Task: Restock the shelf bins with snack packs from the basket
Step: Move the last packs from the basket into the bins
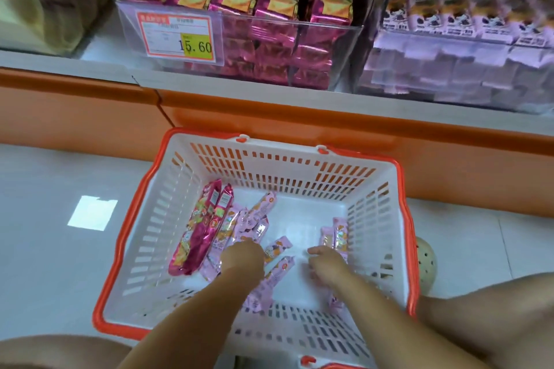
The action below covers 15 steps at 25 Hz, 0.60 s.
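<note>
Down in basket, left hand over pink packs, right hand nearby, grips unclear.

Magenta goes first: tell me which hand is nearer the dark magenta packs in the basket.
Left. The left hand is just right of the dark magenta packs; the right hand is farther right.

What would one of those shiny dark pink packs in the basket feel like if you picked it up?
Probably slippery: the dark pink packs have glossy foil wrappers. Likely fairly stiff, since they stay long and straight beside the basket wall without sagging. Being flat, they shouldn't roll.
</note>
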Each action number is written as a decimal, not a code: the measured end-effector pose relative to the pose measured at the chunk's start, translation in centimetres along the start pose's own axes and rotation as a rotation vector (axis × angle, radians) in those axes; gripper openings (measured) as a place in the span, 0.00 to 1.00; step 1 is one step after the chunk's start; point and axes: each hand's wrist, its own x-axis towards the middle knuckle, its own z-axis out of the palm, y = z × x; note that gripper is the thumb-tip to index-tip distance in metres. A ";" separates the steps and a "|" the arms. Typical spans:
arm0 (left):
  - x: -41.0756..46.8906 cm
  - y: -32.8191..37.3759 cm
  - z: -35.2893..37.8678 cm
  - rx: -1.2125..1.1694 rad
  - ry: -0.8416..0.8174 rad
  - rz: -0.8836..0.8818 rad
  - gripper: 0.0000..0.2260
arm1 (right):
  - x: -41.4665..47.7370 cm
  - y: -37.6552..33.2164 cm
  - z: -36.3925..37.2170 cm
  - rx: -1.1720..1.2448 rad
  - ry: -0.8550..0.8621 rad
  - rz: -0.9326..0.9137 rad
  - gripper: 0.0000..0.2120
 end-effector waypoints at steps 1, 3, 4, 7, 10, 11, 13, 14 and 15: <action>0.0 -0.1 -0.1 -0.068 -0.013 -0.004 0.10 | -0.7 -0.4 -0.2 0.025 -0.003 -0.002 0.12; -0.4 -0.2 -0.6 -0.265 -0.040 0.025 0.08 | -2.2 -1.3 -0.7 0.144 -0.074 0.009 0.09; -0.7 0.0 -0.8 -0.338 -0.030 0.047 0.10 | -3.0 -1.8 -0.8 0.210 -0.109 -0.003 0.08; -2.0 1.6 -1.2 -0.478 0.146 0.092 0.12 | -5.3 -3.6 -1.1 0.286 -0.084 -0.148 0.08; -3.4 2.8 -1.6 -0.724 0.221 0.143 0.11 | -6.8 -4.8 -1.9 0.414 -0.019 -0.248 0.17; -3.8 2.9 -2.0 -0.945 0.174 0.136 0.11 | -7.3 -5.0 -2.4 0.495 -0.039 -0.260 0.17; -5.0 2.8 -2.9 -1.338 0.030 0.140 0.12 | -8.3 -5.2 -3.4 0.609 -0.074 -0.292 0.14; -5.5 2.8 -3.3 -1.420 -0.003 0.146 0.13 | -8.7 -5.3 -3.9 0.643 -0.086 -0.311 0.12; -5.9 2.8 -3.7 -1.446 -0.012 0.159 0.14 | -9.3 -5.3 -4.3 0.668 -0.096 -0.327 0.11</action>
